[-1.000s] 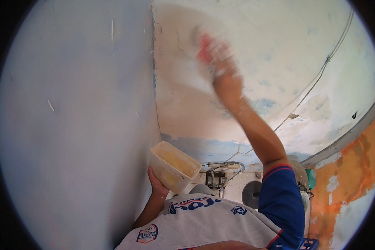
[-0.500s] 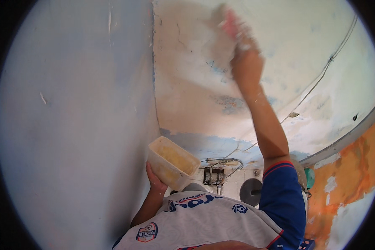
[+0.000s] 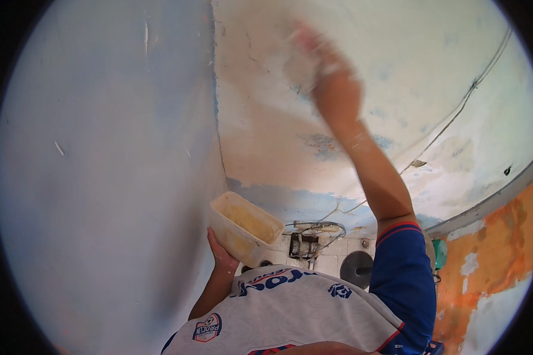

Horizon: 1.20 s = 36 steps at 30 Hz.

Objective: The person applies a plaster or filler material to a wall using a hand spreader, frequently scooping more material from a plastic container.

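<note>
My left hand (image 3: 224,259) is closed on the lower left side of a rectangular off-white plastic tub (image 3: 243,248), tilted in the wall corner. Its inside looks yellowish and smeared. Up high, my right arm reaches to the far wall (image 3: 266,100), where my right hand (image 3: 337,94) grips a red hand tool (image 3: 307,40). Motion smears both, so the tool's exact kind cannot be made out. The tool is at or close to the wall. Patches of beige, white and blue, with thin cracks, cover that wall.
A bluish-grey wall (image 3: 100,177) rises close on my left. A thin cable (image 3: 450,121) runs down the far wall to several wires above an open box (image 3: 302,245) low down. A dark round object (image 3: 356,269) lies beside it. Peeling orange wall (image 3: 497,254) stands at right.
My right hand and the red tool have moved left and slightly down along the far wall. The left hand holds the tub in almost the same place.
</note>
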Each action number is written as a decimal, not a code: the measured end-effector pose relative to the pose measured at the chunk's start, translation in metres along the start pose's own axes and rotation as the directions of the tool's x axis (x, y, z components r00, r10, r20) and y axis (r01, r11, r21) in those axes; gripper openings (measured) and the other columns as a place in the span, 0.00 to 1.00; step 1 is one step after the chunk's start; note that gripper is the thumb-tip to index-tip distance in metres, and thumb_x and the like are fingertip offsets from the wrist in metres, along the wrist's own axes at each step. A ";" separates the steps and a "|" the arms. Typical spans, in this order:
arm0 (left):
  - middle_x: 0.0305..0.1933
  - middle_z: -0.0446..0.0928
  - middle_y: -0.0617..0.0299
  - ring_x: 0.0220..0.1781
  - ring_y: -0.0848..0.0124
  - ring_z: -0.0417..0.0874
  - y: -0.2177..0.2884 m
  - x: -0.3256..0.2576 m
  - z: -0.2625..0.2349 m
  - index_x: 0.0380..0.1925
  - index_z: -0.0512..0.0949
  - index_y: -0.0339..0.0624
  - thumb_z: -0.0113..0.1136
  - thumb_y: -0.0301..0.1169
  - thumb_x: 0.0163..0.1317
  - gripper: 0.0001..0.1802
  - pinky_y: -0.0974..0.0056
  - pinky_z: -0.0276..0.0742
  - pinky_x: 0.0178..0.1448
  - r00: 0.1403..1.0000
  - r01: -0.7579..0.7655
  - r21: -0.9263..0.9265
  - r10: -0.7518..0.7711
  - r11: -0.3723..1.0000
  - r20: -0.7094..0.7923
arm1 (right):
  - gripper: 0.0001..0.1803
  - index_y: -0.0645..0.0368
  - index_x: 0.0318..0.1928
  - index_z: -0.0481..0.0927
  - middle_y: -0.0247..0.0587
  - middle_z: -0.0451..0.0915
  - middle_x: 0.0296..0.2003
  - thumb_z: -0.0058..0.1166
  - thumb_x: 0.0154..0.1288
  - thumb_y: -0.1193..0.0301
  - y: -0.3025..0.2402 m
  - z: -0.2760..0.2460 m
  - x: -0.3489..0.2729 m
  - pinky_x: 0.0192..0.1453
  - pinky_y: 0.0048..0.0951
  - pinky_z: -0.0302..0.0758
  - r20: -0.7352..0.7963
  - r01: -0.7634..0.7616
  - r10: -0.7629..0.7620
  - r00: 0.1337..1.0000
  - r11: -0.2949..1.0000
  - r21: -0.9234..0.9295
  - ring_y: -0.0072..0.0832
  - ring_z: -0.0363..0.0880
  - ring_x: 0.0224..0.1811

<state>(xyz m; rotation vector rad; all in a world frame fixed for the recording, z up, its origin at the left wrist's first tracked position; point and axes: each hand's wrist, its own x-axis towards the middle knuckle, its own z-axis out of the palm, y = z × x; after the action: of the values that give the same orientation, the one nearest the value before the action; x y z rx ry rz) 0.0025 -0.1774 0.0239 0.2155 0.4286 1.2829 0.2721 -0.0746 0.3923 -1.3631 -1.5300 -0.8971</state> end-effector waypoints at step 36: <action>0.76 0.66 0.56 0.76 0.52 0.68 0.023 0.014 -0.014 0.77 0.61 0.50 0.41 0.64 0.74 0.41 0.44 0.68 0.76 0.996 0.029 0.080 -0.035 0.996 0.084 | 0.28 0.54 0.64 0.80 0.41 0.82 0.63 0.57 0.60 0.74 0.037 0.066 -0.064 0.60 0.49 0.80 -0.060 0.275 -0.325 0.944 0.872 -0.404 0.43 0.82 0.62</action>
<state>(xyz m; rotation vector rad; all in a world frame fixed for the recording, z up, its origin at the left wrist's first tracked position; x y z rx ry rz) -0.0202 -0.1585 0.0176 0.3277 0.4083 1.2219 0.3001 -0.0316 0.3074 -1.3246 -1.5423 -1.5251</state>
